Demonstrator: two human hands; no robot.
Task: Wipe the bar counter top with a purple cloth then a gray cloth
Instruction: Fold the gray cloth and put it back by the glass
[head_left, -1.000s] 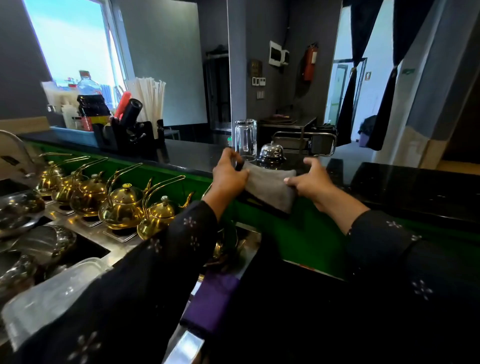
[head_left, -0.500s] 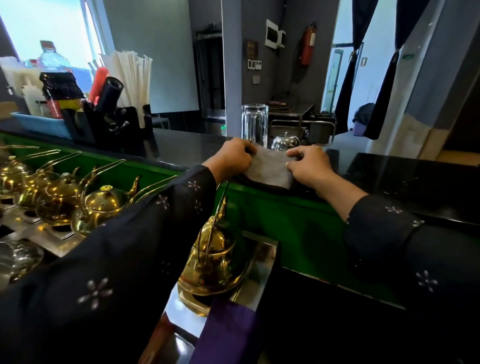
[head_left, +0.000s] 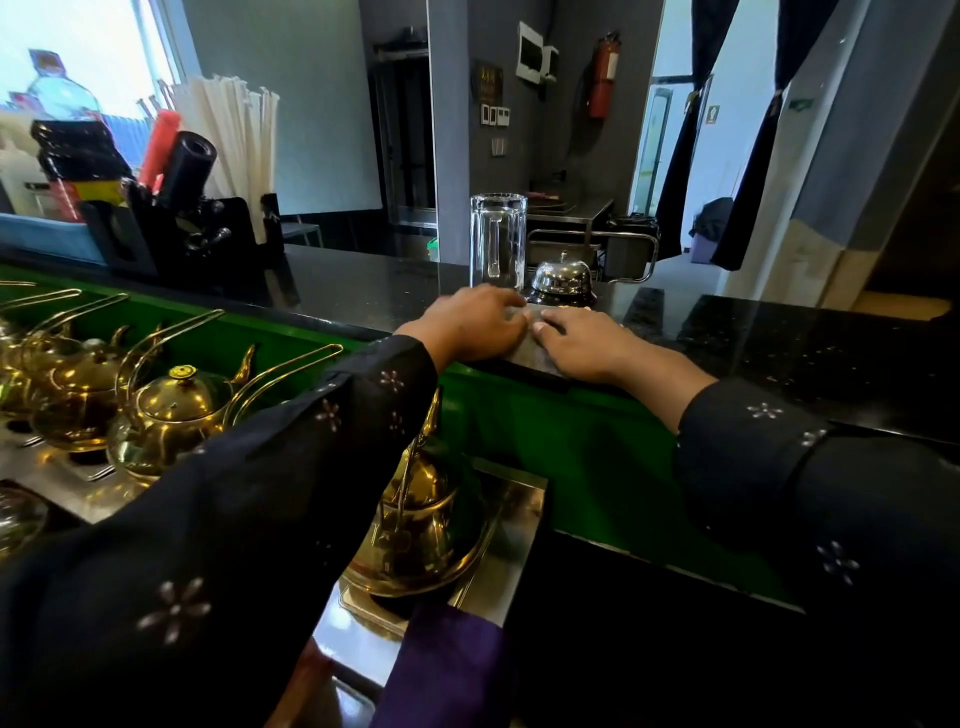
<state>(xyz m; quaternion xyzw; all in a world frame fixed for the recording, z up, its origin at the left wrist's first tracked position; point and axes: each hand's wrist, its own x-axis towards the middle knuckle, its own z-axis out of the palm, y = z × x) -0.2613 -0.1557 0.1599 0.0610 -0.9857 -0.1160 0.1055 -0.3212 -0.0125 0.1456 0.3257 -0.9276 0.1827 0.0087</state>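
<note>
With both my left hand (head_left: 467, 325) and right hand (head_left: 587, 340) laid flat, fingers pressing the folded gray cloth (head_left: 530, 353) onto the black speckled worktop (head_left: 363, 283), a forward sweep risks toppling the tall clear glass mug (head_left: 497, 241) or striking the chrome dome bell (head_left: 562, 278) just beyond.

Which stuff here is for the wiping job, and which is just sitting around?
For the job: gray cloth, under both hands; left hand; right hand; black counter top; purple cloth, lying down below.

Just sitting around: glass mug, silver bell, gold teapots, white straws, fire extinguisher.
</note>
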